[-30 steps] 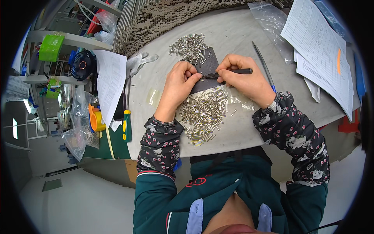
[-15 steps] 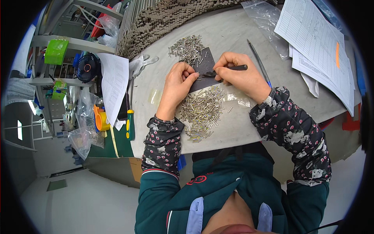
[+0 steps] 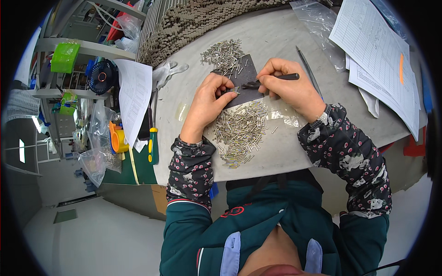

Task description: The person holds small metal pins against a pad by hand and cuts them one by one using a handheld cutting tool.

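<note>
My left hand (image 3: 209,102) is closed at the left edge of a dark grey pad (image 3: 249,73), with several short metal pins (image 3: 235,90) at its thumb and fingertips. Opposite it, my right hand (image 3: 292,88) pinches a black rod-shaped tool that looks like a drill bit (image 3: 289,77). Its twisted dark end points left over the pad, a little apart from the pins. Nearer to me lies a large heap of silvery and yellowish pins (image 3: 238,131). A smaller pin pile (image 3: 223,54) sits beyond my left hand, partly on the pad.
A grey pen (image 3: 309,71) lies right of the pad, near paper sheets (image 3: 368,43) and a clear plastic bag (image 3: 317,20). Many stacked rods (image 3: 184,34) line the far side. To the left are a glove (image 3: 169,71), a green-yellow screwdriver (image 3: 153,146) and a small fan (image 3: 102,77).
My right hand has drawn slightly right with the tool, so its twisted end shows more. The pins at my left fingertips are now plainly visible. The view has shifted a little.
</note>
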A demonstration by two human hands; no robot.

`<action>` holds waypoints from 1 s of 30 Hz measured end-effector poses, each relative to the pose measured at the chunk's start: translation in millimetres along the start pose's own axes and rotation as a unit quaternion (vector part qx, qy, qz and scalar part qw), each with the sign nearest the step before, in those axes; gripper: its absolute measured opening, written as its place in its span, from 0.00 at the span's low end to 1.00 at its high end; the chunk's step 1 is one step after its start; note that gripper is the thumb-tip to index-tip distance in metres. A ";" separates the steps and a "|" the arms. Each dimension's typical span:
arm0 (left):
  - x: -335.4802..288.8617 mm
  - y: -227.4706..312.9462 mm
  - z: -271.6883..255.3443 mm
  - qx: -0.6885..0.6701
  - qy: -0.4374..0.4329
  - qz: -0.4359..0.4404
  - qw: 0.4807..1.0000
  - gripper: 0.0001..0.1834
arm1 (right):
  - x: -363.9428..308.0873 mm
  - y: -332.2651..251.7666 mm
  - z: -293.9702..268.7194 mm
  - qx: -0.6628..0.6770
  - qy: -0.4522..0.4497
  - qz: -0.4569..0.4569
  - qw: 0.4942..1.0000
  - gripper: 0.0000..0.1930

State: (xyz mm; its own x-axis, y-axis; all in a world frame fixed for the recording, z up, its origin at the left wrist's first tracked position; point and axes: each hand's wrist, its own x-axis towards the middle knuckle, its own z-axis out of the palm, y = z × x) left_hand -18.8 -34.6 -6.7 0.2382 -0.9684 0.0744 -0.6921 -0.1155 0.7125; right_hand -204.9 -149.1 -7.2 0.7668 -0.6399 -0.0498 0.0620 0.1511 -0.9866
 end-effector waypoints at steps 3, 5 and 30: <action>-3.5 5.0 -5.5 0.022 -0.023 0.000 1.000 0.10 | 0.9 0.9 0.2 -0.002 0.001 0.007 1.000 0.07; -6.0 8.9 -9.1 0.034 -0.040 0.003 0.999 0.10 | 1.4 1.0 0.6 -0.005 0.002 0.013 1.000 0.07; 5.1 -6.9 -16.1 0.053 0.054 0.048 0.996 0.16 | 6.0 -4.0 6.5 -0.003 -0.001 0.020 1.000 0.07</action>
State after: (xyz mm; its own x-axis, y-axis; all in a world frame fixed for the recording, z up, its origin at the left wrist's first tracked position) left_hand -1.9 -35.1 0.0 0.2350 -0.9474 0.2172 -0.7816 -0.0514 0.6217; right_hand -196.4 -148.6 -2.6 0.7695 -0.6324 -0.0892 0.0271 0.1720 -0.9847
